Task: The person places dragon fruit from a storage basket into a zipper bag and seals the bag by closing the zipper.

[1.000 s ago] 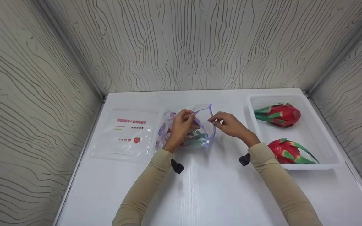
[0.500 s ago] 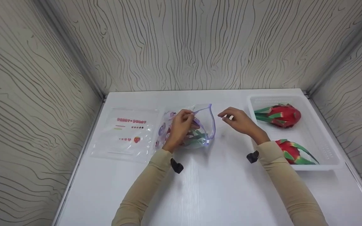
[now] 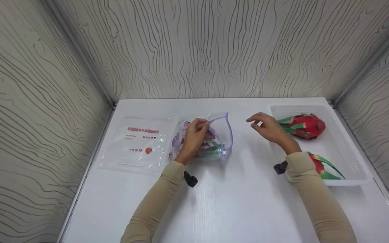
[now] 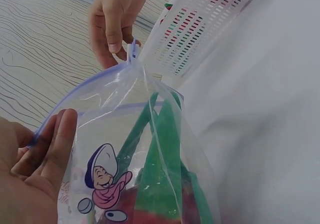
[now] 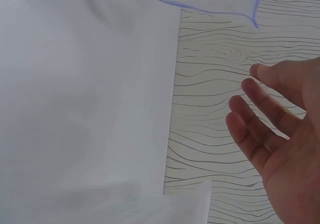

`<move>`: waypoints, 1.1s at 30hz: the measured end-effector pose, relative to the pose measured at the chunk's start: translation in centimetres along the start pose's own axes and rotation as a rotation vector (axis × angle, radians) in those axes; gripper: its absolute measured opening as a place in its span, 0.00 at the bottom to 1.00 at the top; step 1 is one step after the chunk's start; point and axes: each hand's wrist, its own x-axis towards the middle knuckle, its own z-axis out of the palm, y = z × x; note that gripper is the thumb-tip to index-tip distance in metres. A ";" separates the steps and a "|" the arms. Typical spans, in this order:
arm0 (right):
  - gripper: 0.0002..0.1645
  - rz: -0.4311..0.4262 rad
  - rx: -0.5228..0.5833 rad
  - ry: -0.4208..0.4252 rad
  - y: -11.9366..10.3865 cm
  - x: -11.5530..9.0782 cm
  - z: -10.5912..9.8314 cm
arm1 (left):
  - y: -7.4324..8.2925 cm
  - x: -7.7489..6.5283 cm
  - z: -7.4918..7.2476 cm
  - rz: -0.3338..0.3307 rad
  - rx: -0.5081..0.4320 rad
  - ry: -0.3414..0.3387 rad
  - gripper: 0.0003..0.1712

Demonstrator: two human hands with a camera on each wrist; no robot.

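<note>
Left of the tray [image 3: 348, 183], our left hand [image 3: 194, 136] pinches the bag [image 4: 125, 149] near its mouth; our right hand [image 3: 268, 127], near the tray, holds nothing, fingers slightly spread. We judge the bag limp, slippery, best held at its stiffer rim [image 4: 95, 79].

Flat clear bag [image 3: 120, 157], on far L of tabletop: one line of red/pink block caps [image 3: 143, 130], approx. "BERRY + BUNNY" w/ a small mark btwn the 2 words; 2nd word blurry, so spelling n/c. Under it, L side, a pink bar [image 3: 130, 135] & a yellow-green one [image 3: 128, 138]; R side, a row of tiny symbols [image 3: 149, 137]. Lower: row of wee hearts [image 3: 135, 150], then a strawberry sign [image 3: 148, 150]. Purple-edged bag [image 4: 107, 126]: bit of reddish print [image 4: 64, 191], low L in left wrist view, illegible.
</note>
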 end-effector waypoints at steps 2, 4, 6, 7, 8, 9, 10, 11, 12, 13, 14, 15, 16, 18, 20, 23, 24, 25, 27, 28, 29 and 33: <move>0.14 0.007 0.000 0.000 0.1 -0.1 -0.3 | -0.1 0.0 -0.1 0.003 -0.002 -0.002 0.12; 0.14 0.012 -0.006 0.001 0.3 -0.1 -0.7 | -0.1 0.0 -0.1 -0.001 -0.008 0.000 0.12; 0.14 0.017 -0.009 -0.002 0.6 -0.2 -1.0 | -0.2 0.0 -0.1 -0.004 -0.015 0.004 0.12; 0.14 0.022 -0.009 -0.003 0.7 -0.3 -1.2 | -0.2 0.0 -0.1 -0.008 -0.017 0.006 0.12; 0.15 0.027 -0.009 -0.005 0.9 -0.3 -1.4 | -0.2 0.0 -0.1 -0.013 -0.018 0.008 0.11; 0.15 0.032 -0.010 -0.006 1.0 -0.3 -1.5 | -0.2 -0.1 -0.1 -0.019 -0.014 0.010 0.11; 0.15 0.039 -0.011 -0.008 1.2 -0.4 -1.7 | -0.1 -0.1 -0.1 -0.024 -0.011 0.011 0.11; 0.15 0.043 -0.012 -0.007 1.4 -0.5 -1.8 | -0.1 -0.1 -0.2 -0.029 -0.008 0.013 0.11; 0.15 0.046 -0.014 -0.006 1.5 -0.5 -2.0 | -0.1 -0.1 -0.2 -0.032 -0.006 0.013 0.11; 0.15 0.048 -0.016 -0.004 1.7 -0.6 -2.1 | -0.1 -0.1 -0.2 -0.036 -0.002 0.013 0.11; 0.15 0.048 -0.018 -0.002 1.8 -0.7 -2.2 | -0.1 -0.1 -0.2 -0.037 0.002 0.013 0.11; 0.15 0.046 -0.023 0.002 2.0 -0.8 -2.3 | -0.1 -0.2 -0.2 -0.037 0.002 0.012 0.11; 0.15 0.045 -0.027 0.007 2.1 -0.9 -2.5 | -0.1 -0.2 -0.2 -0.036 -0.001 0.010 0.11; 0.15 0.038 -0.036 0.018 2.4 -1.1 -2.7 | -0.1 -0.2 -0.2 -0.033 -0.001 0.009 0.11; 0.16 0.036 -0.040 0.032 2.6 -1.2 -2.9 | -0.1 -0.2 -0.2 -0.025 -0.005 0.009 0.11; 0.16 0.043 -0.044 0.052 3.0 -1.5 -3.3 | -0.1 -0.1 -0.2 -0.019 -0.008 0.011 0.11; 0.16 0.047 -0.043 0.056 3.1 -1.5 -3.5 | -0.1 -0.1 -0.2 -0.018 -0.010 0.011 0.11; 0.16 0.051 -0.042 0.058 3.2 -1.6 -3.7 | -0.1 -0.1 -0.2 -0.018 -0.012 0.010 0.11; 0.17 0.063 -0.041 0.049 3.3 -1.8 -4.0 | -0.2 -0.1 -0.2 -0.007 -0.018 0.009 0.11; 0.17 0.067 -0.042 0.046 3.4 -1.9 -4.2 | -0.2 0.0 -0.2 -0.001 -0.023 0.008 0.11; 0.18 0.072 -0.042 0.042 3.5 -2.0 -4.3 | -0.2 0.0 -0.2 0.003 -0.024 0.008 0.11; 0.19 0.100 -0.031 0.030 3.9 -2.2 -4.8 | -0.2 -0.1 -0.2 0.018 -0.019 0.014 0.11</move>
